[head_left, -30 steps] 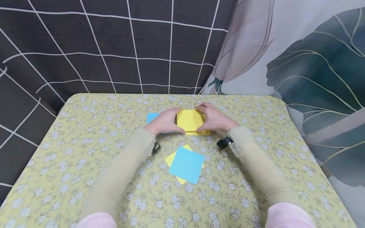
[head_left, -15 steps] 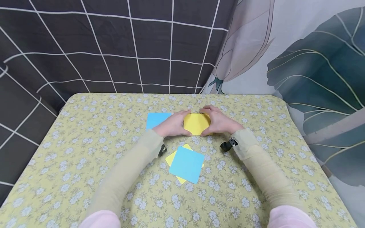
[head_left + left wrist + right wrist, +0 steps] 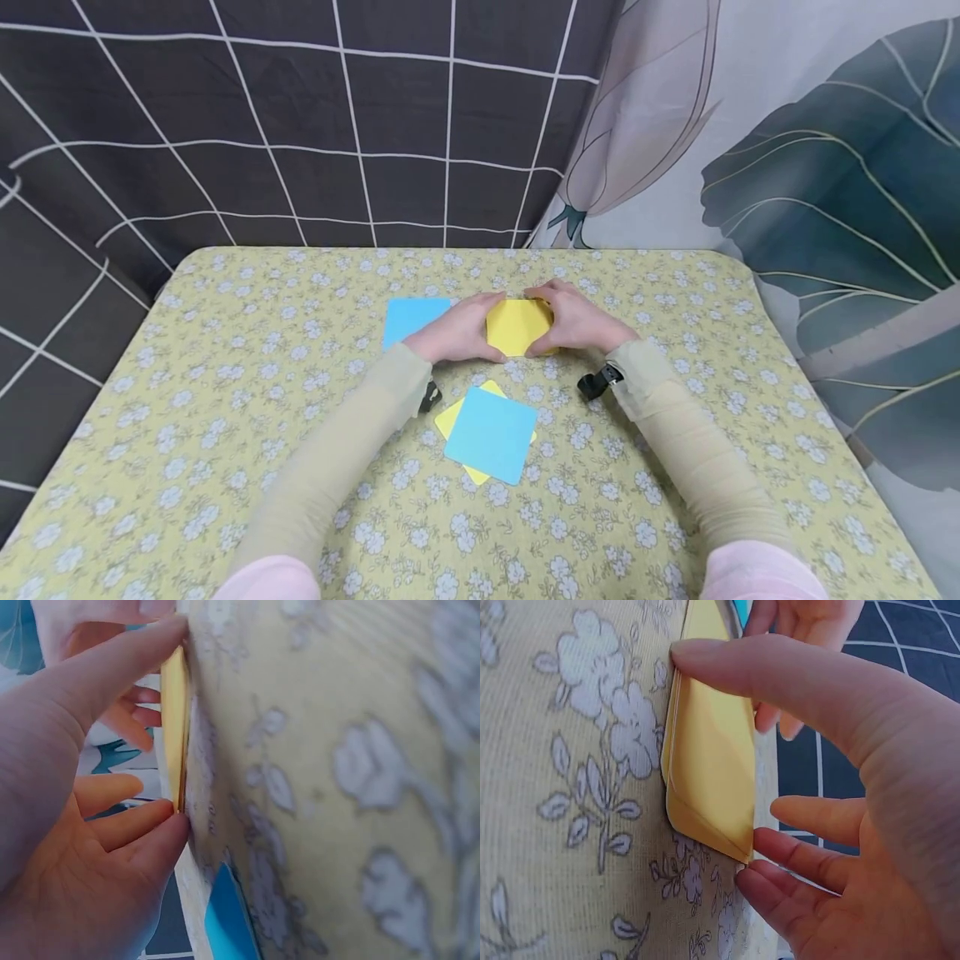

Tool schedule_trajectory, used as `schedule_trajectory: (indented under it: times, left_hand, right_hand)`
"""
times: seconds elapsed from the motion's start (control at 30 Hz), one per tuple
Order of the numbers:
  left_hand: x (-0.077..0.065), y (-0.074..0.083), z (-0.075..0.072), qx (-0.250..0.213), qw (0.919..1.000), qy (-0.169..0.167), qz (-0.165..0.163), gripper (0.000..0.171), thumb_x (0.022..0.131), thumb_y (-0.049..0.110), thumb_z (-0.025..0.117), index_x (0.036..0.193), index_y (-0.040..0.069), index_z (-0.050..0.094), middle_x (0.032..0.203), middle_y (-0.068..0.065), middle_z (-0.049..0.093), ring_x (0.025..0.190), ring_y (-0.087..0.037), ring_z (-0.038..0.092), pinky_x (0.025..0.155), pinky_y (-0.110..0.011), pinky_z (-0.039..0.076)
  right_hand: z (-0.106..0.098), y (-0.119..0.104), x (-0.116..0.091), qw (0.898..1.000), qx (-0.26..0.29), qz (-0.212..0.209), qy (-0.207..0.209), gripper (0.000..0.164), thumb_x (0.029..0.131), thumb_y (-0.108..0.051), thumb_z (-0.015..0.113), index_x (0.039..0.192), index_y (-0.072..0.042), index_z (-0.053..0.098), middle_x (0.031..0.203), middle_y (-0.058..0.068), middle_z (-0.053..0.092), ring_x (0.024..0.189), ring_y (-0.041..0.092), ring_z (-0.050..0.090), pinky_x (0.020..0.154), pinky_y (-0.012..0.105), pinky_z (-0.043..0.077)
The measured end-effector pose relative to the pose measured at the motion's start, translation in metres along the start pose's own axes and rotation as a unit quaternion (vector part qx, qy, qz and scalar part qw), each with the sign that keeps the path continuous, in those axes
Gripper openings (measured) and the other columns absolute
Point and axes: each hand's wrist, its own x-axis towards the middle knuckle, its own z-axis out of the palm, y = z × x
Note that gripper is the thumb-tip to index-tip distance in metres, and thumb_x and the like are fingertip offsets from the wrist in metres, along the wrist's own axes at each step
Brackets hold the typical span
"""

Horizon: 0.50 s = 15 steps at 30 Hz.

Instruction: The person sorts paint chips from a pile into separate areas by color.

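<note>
Two yellow square cards [image 3: 517, 327] lie one on the other near the far side of the table, nearly lined up. In the right wrist view the edges of the yellow cards [image 3: 712, 750] are slightly offset. My left hand [image 3: 467, 331] holds their left side, thumb at the near corner and fingers at the far one. On the opposite side my right hand [image 3: 572, 322] grips the right corners the same way. A blue square card [image 3: 412, 319] lies flat to the left, partly covered by the left hand.
Closer to me, another blue card [image 3: 491, 433] rests askew on a yellow card [image 3: 448, 417] whose corners stick out. A flowered cloth [image 3: 225, 400] covers the table. Behind stands a dark gridded curtain [image 3: 285, 108], with a leaf-patterned curtain [image 3: 840, 208] at the right.
Both hands have moved right and slightly toward me, bringing the upper yellow card over the lower one. More of the far blue card shows. In the last half second they have barely moved.
</note>
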Motion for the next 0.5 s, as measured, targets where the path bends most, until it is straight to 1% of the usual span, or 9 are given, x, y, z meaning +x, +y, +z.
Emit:
schedule_trajectory:
  times: [0.07,0.2,0.33,0.43,0.5]
  left_hand:
    - [0.0004,0.0014,-0.0004,-0.002,1.0,0.0,0.001,0.106,0.08,0.029,0.089,0.159,-0.002,0.025,0.161,-0.017,0.034,0.144,-0.031,0.036,0.119,-0.042,0.03]
    - [0.0012,0.0052,-0.0007,-0.005,1.0,-0.001,-0.003,0.103,0.081,0.026,0.087,0.159,-0.001,0.025,0.161,-0.017,0.034,0.143,-0.031,0.037,0.118,-0.043,0.031]
    - [0.0016,0.0061,0.0,-0.001,0.9999,-0.003,-0.012,0.102,0.083,0.027,0.086,0.16,-0.001,0.025,0.161,-0.017,0.033,0.144,-0.032,0.036,0.118,-0.045,0.03]
    - [0.0016,0.0042,0.0008,0.006,0.9999,-0.004,-0.012,0.103,0.082,0.029,0.087,0.159,-0.001,0.025,0.161,-0.016,0.033,0.144,-0.031,0.036,0.118,-0.044,0.031]
    - [0.0015,0.0028,0.0011,0.009,0.9999,-0.005,-0.011,0.104,0.081,0.03,0.087,0.159,-0.001,0.026,0.161,-0.016,0.033,0.145,-0.031,0.035,0.119,-0.044,0.03]
  right_hand:
    - [-0.0004,-0.0003,-0.0001,1.0,0.0,-0.003,0.0,0.106,0.061,-0.033,0.096,0.15,-0.001,0.048,0.132,0.016,0.05,0.113,0.031,0.051,0.096,0.049,0.051]
    - [-0.0006,-0.0037,-0.0009,1.0,0.0,-0.007,0.0,0.108,0.061,-0.032,0.096,0.151,-0.002,0.046,0.137,0.018,0.048,0.118,0.033,0.048,0.099,0.053,0.048]
    - [-0.0005,-0.0061,-0.0006,1.0,-0.004,0.004,0.003,0.107,0.061,-0.032,0.096,0.15,-0.002,0.046,0.141,0.02,0.048,0.121,0.035,0.047,0.101,0.054,0.046]
    - [-0.0007,-0.006,0.0,1.0,-0.018,0.007,0.005,0.106,0.061,-0.036,0.096,0.149,-0.002,0.048,0.138,0.019,0.051,0.119,0.034,0.05,0.1,0.052,0.048]
    - [-0.0014,-0.0058,-0.0002,1.0,-0.028,0.002,0.006,0.106,0.061,-0.038,0.097,0.148,-0.001,0.049,0.135,0.019,0.053,0.116,0.034,0.052,0.098,0.051,0.049]
